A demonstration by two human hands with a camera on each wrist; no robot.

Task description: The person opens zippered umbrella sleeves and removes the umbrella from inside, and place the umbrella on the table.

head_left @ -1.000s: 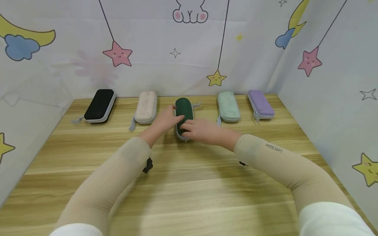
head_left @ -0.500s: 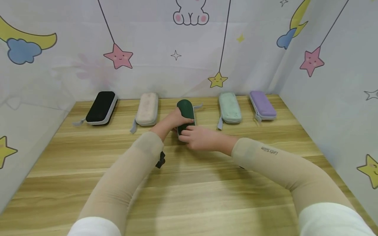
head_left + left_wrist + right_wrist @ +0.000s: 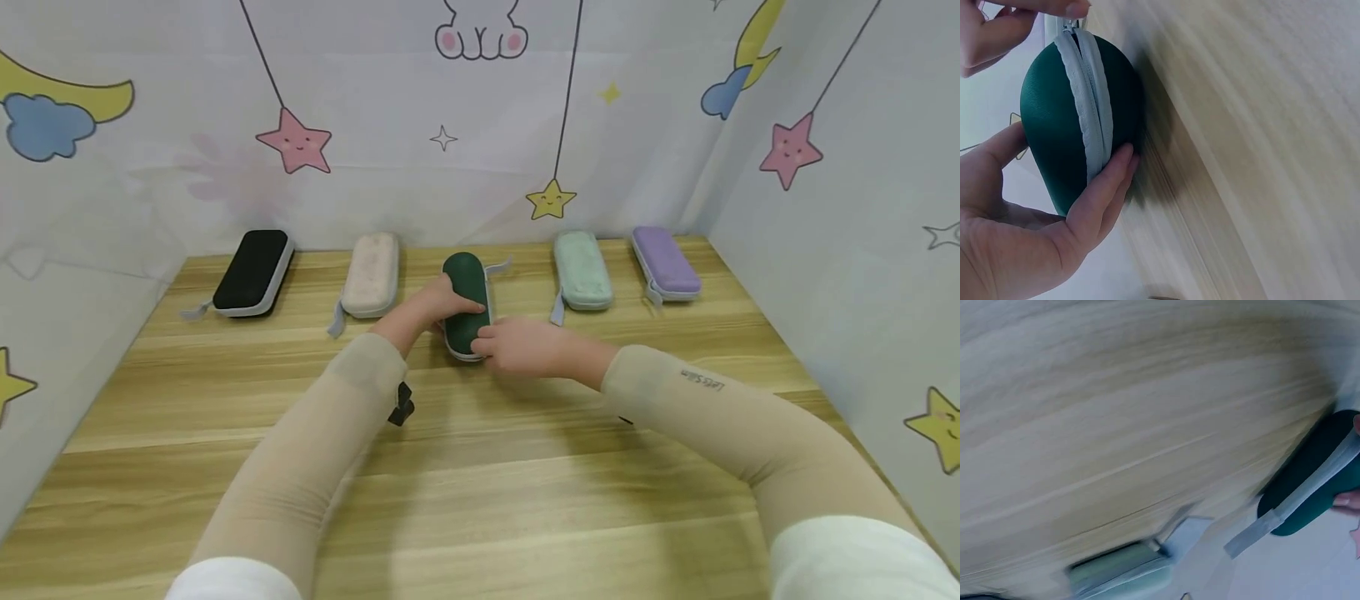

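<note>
A dark green zip case (image 3: 463,275) with a pale grey zipper lies on the wooden table, long side pointing away from me. My left hand (image 3: 433,302) grips it from the left, thumb across the lid and fingers low on the side. At its near right corner, my right hand (image 3: 525,346) pinches the zipper pull (image 3: 1071,24). The left wrist view shows the grey zipper (image 3: 1088,100) running round the near end, with a narrow dark gap close to the pull. A grey strap (image 3: 1254,534) sticks out from the far end.
Left of the green case lie a black case (image 3: 251,271) and a cream case (image 3: 372,275). To its right are a mint case (image 3: 582,271) and a purple case (image 3: 665,262). A printed cloth (image 3: 375,100) hangs right behind the table (image 3: 480,500).
My left hand has moved right and closed round the green case, its thumb now over the lid. My right fingers have drawn back from the lid to the near right corner.
</note>
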